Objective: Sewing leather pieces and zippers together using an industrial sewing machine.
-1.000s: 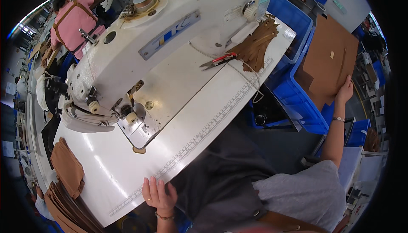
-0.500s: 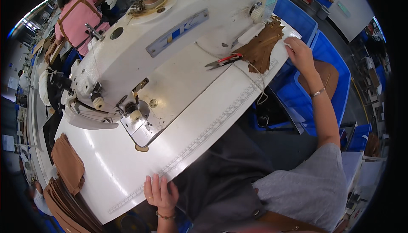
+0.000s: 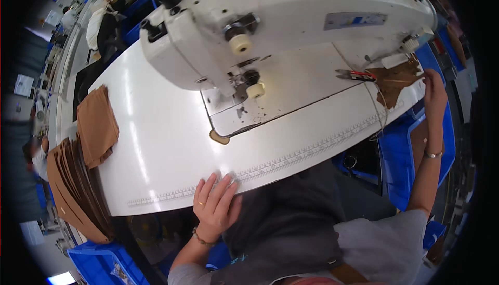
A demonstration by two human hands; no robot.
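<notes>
My left hand (image 3: 214, 202) lies with its fingers apart on the near edge of the white sewing table (image 3: 171, 165), by the printed ruler, and holds nothing. At the table's right end, my right hand (image 3: 435, 92) pinches the outer corner of a crumpled brown leather piece (image 3: 392, 85). Red-handled thread snips (image 3: 356, 75) lie against that leather's left side, and a pale cord (image 3: 375, 109) hangs over the edge beside it. The white sewing machine (image 3: 280, 30) stands across the table, between and beyond my hands.
At the left, a stack of flat brown pieces (image 3: 99, 126) sits on the table, with more brown panels (image 3: 73, 186) fanned out beside it. Blue bins (image 3: 397, 152) stand below the right end; another blue bin (image 3: 99, 264) is at the lower left.
My view has swung left, shifting the table and machine rightward in the picture. My right hand has reached the brown leather and taken its corner; my left hand has settled further onto the edge.
</notes>
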